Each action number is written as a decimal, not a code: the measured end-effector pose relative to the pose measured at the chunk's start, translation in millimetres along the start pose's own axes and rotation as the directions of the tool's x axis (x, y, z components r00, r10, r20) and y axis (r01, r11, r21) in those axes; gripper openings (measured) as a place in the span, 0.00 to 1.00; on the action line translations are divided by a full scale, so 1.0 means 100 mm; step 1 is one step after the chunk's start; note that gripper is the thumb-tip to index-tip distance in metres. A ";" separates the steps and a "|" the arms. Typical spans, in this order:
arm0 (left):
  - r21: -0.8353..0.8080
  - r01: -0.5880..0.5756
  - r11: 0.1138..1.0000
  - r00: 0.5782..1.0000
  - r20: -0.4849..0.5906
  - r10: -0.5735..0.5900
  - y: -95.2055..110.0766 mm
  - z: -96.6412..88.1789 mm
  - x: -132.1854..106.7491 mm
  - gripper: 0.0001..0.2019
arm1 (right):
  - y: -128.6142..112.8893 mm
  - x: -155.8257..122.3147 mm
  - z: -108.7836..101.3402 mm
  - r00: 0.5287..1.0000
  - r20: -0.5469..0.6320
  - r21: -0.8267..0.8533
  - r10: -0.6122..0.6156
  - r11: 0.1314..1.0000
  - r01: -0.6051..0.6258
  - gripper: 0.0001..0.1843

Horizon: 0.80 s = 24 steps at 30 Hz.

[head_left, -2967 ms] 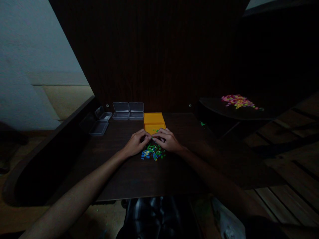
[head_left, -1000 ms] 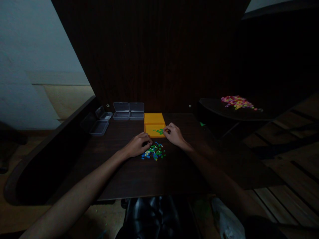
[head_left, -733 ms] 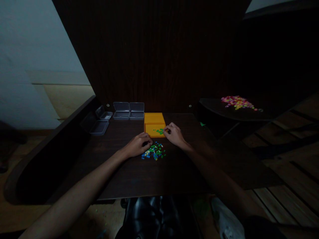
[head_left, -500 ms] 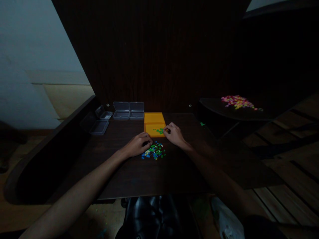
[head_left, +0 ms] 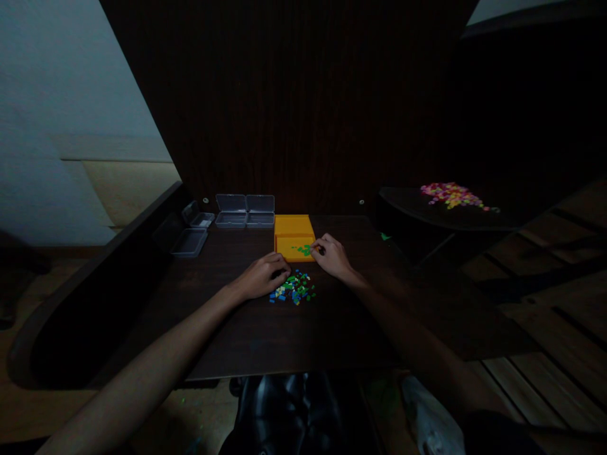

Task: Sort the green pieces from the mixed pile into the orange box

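On the dark brown wooden surface (head_left: pixel 303 341), a loose pile of small blue, green and white plastic blocks (head_left: pixel 294 289) lies nearest; the left hand (head_left: pixel 262 276) curls at its far left edge, fingers bent toward the thumb, any grip on a block indiscernible. Beyond, the right hand (head_left: pixel 332 258) is at the right side of the open yellow rectangular plastic box (head_left: pixel 291 225), beside flat green pieces (head_left: pixel 306 250), fingertips drawn together, contents hidden. Blocks should prove light, rigid and easily dropped: pinch opposite side faces
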State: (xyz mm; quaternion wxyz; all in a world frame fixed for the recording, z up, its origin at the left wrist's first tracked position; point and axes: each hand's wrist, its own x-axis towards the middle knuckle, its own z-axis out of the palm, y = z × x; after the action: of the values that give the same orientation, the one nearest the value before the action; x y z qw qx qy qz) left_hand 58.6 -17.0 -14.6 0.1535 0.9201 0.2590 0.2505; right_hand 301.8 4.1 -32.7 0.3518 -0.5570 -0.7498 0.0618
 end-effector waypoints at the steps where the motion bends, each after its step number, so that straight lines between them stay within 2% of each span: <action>1: -0.003 0.000 1.000 1.000 -0.003 0.000 0.00 0.00 0.00 0.09 | 0.00 0.00 0.00 1.000 0.003 0.004 0.002 1.000 -0.002 0.03; 5: -0.014 0.003 1.000 1.000 -0.004 -0.003 0.01 -0.01 0.00 0.09 | 0.00 0.00 0.01 1.000 -0.002 0.023 0.007 1.000 -0.007 0.03; 8: -0.013 0.005 1.000 1.000 -0.004 -0.005 0.00 0.00 0.00 0.09 | -0.01 0.01 -0.01 0.999 -0.051 0.066 0.002 0.998 0.001 0.04; 11: -0.015 0.005 1.000 1.000 -0.006 -0.005 -0.01 0.00 0.00 0.09 | -0.04 0.01 -0.05 0.992 -0.122 0.132 -0.021 0.991 0.037 0.06; 14: -0.026 0.010 1.000 1.000 -0.001 -0.010 -0.02 0.01 0.00 0.09 | -0.11 0.00 -0.08 0.989 -0.131 0.161 -0.076 0.982 0.096 0.07; 17: -0.039 0.012 0.999 1.000 0.002 -0.012 -0.02 0.01 0.00 0.09 | -0.20 -0.05 -0.08 0.974 -0.080 0.129 -0.211 0.967 0.220 0.09; 20: -0.047 0.014 0.999 1.000 0.002 -0.014 -0.01 0.00 0.00 0.09 | -0.30 -0.11 -0.05 0.937 0.019 0.111 -0.348 0.932 0.344 0.09; 24: -0.046 0.020 0.999 1.000 0.001 -0.020 -0.01 -0.01 0.00 0.09 | -0.36 -0.18 -0.02 0.892 0.161 0.174 -0.423 0.902 0.396 0.08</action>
State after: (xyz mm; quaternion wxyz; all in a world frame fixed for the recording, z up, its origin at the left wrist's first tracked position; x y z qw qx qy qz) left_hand 57.5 -16.5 -14.3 0.1771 0.9137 0.2625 0.2545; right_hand 276.9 -26.1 -21.6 0.3193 -0.3521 -0.8750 0.0917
